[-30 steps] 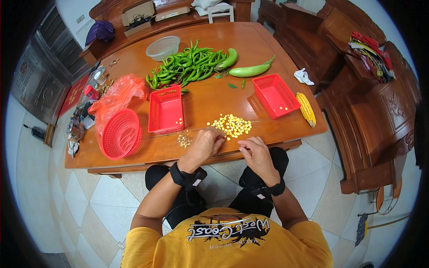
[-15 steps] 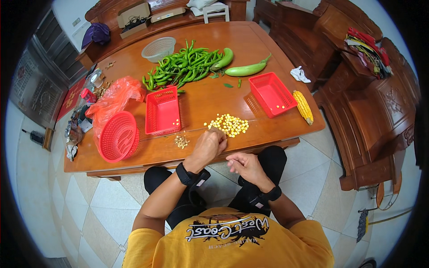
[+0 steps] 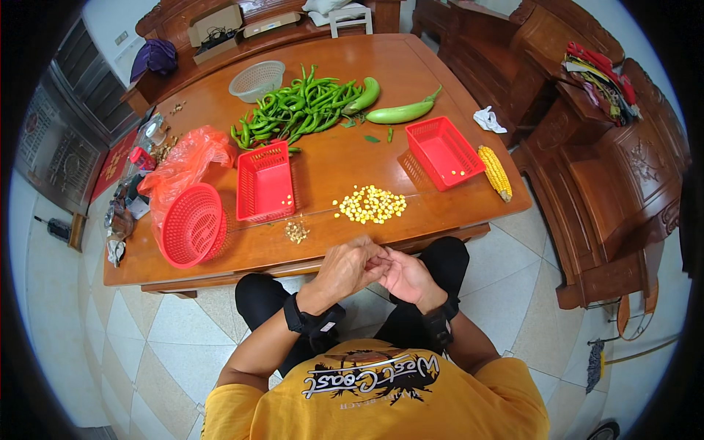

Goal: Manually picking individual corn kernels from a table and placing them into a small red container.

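Just off the near edge of the wooden table (image 3: 334,165), the two hands are held together, fingertips meeting over the lap. The left hand (image 3: 346,270) is curled, its back turned up and its fingers bent in toward the other; the right hand (image 3: 411,279) is held half open, its palm partly shown and its fingers set against the left ones. Whether anything is pinched between them cannot be told, as the meeting point is covered by the fingers.

Right beyond the hands, on the tabletop, the loose yellow kernels (image 3: 372,204) are spread in a flat heap. To its left, a small pile of brownish bits (image 3: 296,232) is seen, and behind that is placed a red rectangular basket (image 3: 264,180), with a few kernels scattered inside. Over to the right, another red basket (image 3: 438,145) is seen, also with a couple of kernels, and the corn cob (image 3: 495,174) is laid just beside it. Farther back, green peppers (image 3: 304,108) are heaped.
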A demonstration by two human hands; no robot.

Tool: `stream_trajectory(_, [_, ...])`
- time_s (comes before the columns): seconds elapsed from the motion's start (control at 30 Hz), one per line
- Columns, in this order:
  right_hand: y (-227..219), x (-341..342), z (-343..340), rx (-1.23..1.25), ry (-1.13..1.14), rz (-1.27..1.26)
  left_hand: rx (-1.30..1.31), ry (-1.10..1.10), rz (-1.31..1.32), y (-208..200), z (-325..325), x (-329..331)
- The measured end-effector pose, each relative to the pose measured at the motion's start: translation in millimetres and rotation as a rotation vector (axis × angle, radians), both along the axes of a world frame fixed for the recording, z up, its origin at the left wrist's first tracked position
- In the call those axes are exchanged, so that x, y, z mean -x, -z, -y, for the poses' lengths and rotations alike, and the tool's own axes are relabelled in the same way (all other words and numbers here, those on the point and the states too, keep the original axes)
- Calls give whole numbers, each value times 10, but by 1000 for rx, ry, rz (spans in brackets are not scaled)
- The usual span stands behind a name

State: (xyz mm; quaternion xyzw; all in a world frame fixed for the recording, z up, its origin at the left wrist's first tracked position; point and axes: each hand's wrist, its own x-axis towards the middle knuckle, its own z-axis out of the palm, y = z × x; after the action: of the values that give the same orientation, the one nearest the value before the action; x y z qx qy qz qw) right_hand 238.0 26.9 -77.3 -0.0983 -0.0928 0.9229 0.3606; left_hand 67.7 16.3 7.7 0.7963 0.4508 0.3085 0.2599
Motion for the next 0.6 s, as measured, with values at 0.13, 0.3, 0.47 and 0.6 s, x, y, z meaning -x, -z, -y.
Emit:
stream_trajectory(0.13, [28,-29,0,-55,-13,26,-40,-12,12,34,40,28])
stream_trajectory(0.3, [-194,-210,-96,-278,178,252,33,-86,153,-18,115,71])
stream_trajectory(0.47, [-631,-451,-373,-493,426,471,35,-118,157,-12,140,143])
stream_trajectory(0.6, [-881,-618,-693,-871,757,859,34,-97,148,42,185,176])
